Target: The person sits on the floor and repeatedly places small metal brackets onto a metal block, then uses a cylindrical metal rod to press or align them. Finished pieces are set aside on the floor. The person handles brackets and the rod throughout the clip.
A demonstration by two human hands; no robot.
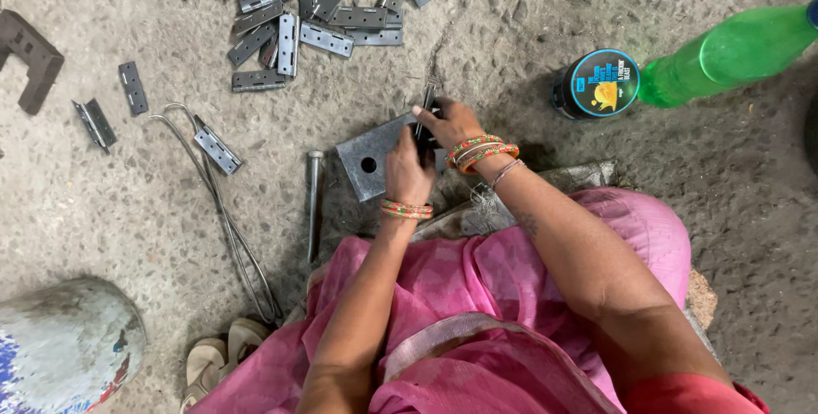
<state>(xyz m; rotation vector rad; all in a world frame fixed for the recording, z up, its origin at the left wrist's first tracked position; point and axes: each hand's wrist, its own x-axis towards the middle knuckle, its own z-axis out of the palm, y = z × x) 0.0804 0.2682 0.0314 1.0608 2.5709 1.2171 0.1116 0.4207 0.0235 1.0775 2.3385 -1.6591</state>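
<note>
Left hand: the left hand (407,171) is curled with its fingers closed over a dark hinge (423,133), which sits on the metal plate.
Right hand: the right hand (450,124) pinches the upper end of the same hinge between thumb and fingertips.
Metal plate: a grey square plate (371,158) with a round hole lies flat on the floor (528,22), just under both hands.
Hinge pile: loose grey hinges (315,14) lie scattered on the floor beyond the plate.
Rod: a metal rod (314,201) lies just left of the plate.
Wire: bent wire (223,209) lies farther left.
Right side: a round tin (596,83) touches a green bottle (724,54).
</note>
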